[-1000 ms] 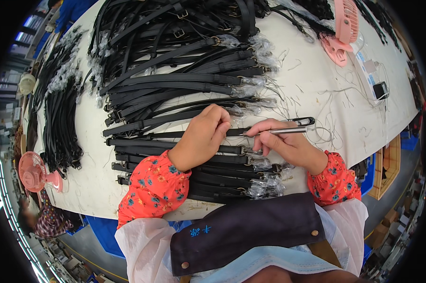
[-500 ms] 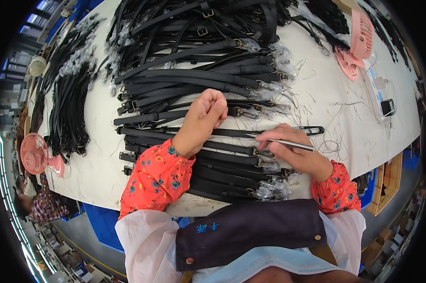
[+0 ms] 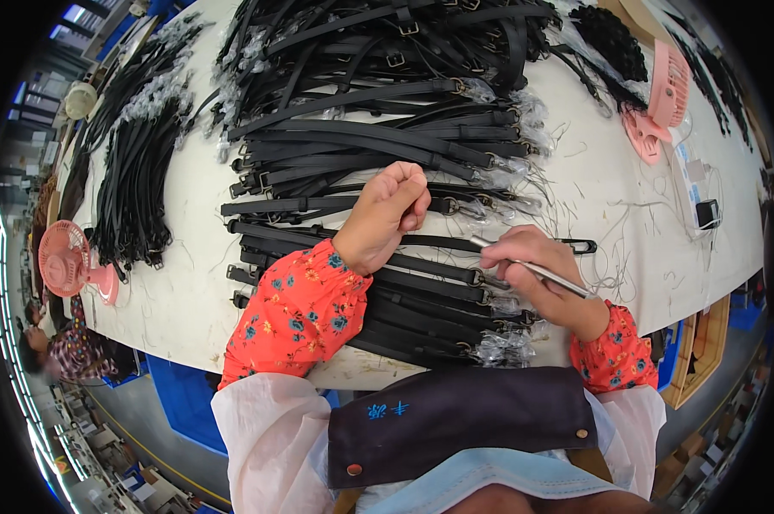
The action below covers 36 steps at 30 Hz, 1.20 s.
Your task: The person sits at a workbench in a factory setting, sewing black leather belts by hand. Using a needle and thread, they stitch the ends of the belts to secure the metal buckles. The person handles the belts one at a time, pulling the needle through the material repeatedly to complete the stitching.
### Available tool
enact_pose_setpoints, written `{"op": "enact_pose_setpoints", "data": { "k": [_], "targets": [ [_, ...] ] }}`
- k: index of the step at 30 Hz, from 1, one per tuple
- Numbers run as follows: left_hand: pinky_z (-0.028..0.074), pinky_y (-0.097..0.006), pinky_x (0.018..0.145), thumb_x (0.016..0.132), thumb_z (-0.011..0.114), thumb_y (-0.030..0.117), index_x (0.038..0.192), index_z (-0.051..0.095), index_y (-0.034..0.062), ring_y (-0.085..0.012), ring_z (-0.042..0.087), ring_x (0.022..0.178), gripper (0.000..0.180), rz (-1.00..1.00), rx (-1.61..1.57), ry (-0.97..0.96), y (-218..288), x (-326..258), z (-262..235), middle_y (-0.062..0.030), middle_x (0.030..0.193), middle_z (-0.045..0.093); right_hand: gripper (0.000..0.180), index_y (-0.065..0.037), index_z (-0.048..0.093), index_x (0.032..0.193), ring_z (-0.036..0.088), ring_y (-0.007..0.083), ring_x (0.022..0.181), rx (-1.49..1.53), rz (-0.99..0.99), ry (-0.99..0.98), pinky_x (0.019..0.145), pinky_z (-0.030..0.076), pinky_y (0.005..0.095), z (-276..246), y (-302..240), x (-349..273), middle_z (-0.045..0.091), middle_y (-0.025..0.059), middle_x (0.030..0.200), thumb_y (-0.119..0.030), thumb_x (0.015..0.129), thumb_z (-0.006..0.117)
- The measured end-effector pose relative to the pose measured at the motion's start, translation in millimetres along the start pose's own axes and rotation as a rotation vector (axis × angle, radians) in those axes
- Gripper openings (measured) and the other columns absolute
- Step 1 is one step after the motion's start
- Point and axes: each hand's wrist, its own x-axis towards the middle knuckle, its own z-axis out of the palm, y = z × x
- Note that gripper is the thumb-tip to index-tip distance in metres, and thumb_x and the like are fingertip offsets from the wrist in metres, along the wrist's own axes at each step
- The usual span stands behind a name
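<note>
My left hand (image 3: 382, 210) is closed, thumb against curled fingers, over the rows of black straps (image 3: 352, 141). Whatever it pinches, if anything, is hidden. To its right, my right hand (image 3: 537, 267) grips a slim silver pen-shaped tool (image 3: 561, 281) between thumb and fingers. The tool's tip points left, close above a single black strap (image 3: 442, 242) that runs beneath both hands and ends in a loop past my right hand. Nearer me lie more black straps (image 3: 412, 317), with metal buckles and clear plastic wrapping (image 3: 500, 344) at their right ends.
A tangled heap of buckled straps (image 3: 387, 38) lies at the far side. Another black bundle (image 3: 134, 188) is on the left. Pink fans stand at left (image 3: 65, 257) and far right (image 3: 668, 86). A white power strip (image 3: 688, 176) with cables and loose threads lies on the right.
The tool has tilted and its tip has lifted off the strap. My left hand keeps its closed shape. The whole view has shifted slightly, so the table things appear farther right.
</note>
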Motion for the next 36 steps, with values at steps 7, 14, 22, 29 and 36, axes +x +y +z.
{"op": "enact_pose_setpoints", "data": {
  "k": [7, 14, 22, 29, 36],
  "targets": [
    [0.036, -0.022, 0.058, 0.107, 0.059, 0.021, 0.105, 0.053, 0.0096, -0.0066, 0.042, 0.061, 0.013, -0.008, -0.008, 0.010, 1, 1, 0, 0.0011, 0.075, 0.054, 0.025, -0.011, 0.070, 0.123, 0.068, 0.0270, 0.098, -0.102, -0.116, -0.141, 0.095, 0.047, 0.0395, 27, 2, 24, 0.073, 0.0085, 0.108, -0.013, 0.098, 0.068],
    [0.035, -0.022, 0.057, 0.107, 0.057, 0.020, 0.105, 0.053, 0.0089, -0.0060, 0.042, 0.060, 0.012, -0.018, -0.010, 0.004, 2, 0, 0, 0.0011, 0.075, 0.055, 0.025, -0.012, 0.070, 0.124, 0.068, 0.0267, 0.100, -0.187, -0.072, -0.154, 0.098, 0.047, 0.0403, 33, 8, 27, 0.073, 0.0087, 0.111, -0.019, 0.101, 0.065],
    [0.035, -0.021, 0.056, 0.108, 0.056, 0.019, 0.105, 0.053, 0.0091, -0.0057, 0.043, 0.060, 0.011, -0.021, -0.007, -0.004, 4, 0, 1, 0.0011, 0.075, 0.055, 0.024, -0.013, 0.070, 0.124, 0.069, 0.0268, 0.103, -0.196, -0.038, -0.153, 0.098, 0.046, 0.0397, 34, 11, 27, 0.074, 0.0094, 0.113, -0.020, 0.101, 0.064],
    [0.038, -0.020, 0.057, 0.106, 0.058, 0.019, 0.107, 0.054, 0.0087, -0.0059, 0.048, 0.062, 0.011, 0.149, 0.218, 0.076, 25, -5, 3, 0.0009, 0.077, 0.058, 0.024, -0.010, 0.069, 0.124, 0.069, 0.0277, 0.103, -0.125, -0.078, -0.109, 0.096, 0.048, 0.0394, 31, 14, 23, 0.074, 0.0100, 0.114, -0.015, 0.100, 0.065],
    [0.042, -0.018, 0.059, 0.106, 0.057, 0.013, 0.112, 0.055, 0.0049, -0.0054, 0.052, 0.066, 0.011, 0.564, 0.615, 0.266, 78, -25, -17, -0.0007, 0.081, 0.061, 0.025, -0.008, 0.068, 0.124, 0.069, 0.0296, 0.101, -0.079, -0.108, -0.092, 0.098, 0.049, 0.0413, 27, 15, 19, 0.074, 0.0113, 0.113, -0.012, 0.100, 0.065]
  ]
}}
